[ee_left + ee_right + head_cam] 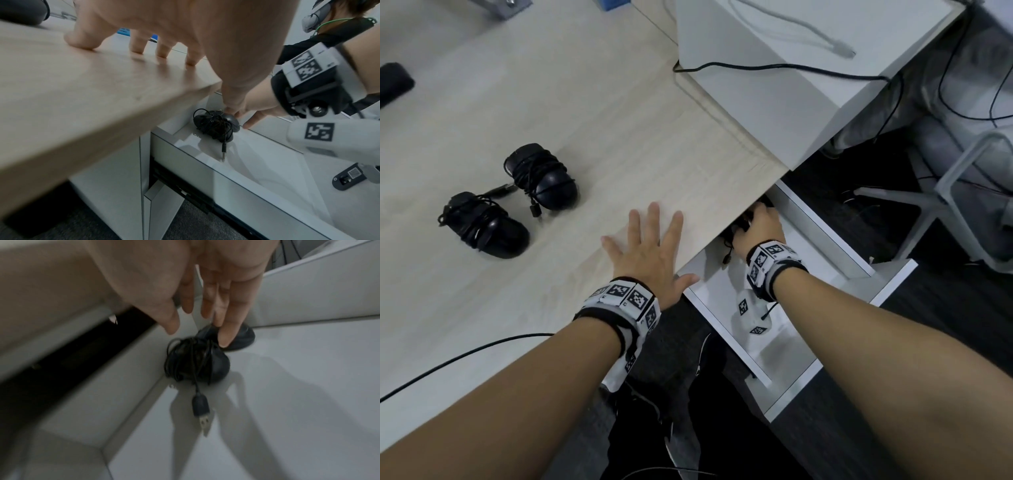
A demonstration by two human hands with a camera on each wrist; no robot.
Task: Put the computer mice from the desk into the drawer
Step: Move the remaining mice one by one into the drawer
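Two black computer mice, each wrapped in its own cable, lie on the light wooden desk (619, 137): one (541, 176) further back, one (484, 224) nearer. My left hand (650, 240) rests flat on the desk edge, fingers spread, holding nothing. My right hand (758, 222) reaches into the back of the open white drawer (825, 236). In the right wrist view, two more black mice lie in the drawer's back corner: a cable-wrapped one (197, 363) with its USB plug (202, 418) trailing, and one (242, 337) behind it. My straight fingers (226, 331) touch the rear mouse.
A white cabinet top (774, 85) with a grey cable and a black cable adjoins the desk at the back right. A dark object (393, 82) sits at the far left. A black cable (465, 353) crosses the desk's near edge. A chair base (945, 192) stands right of the drawer.
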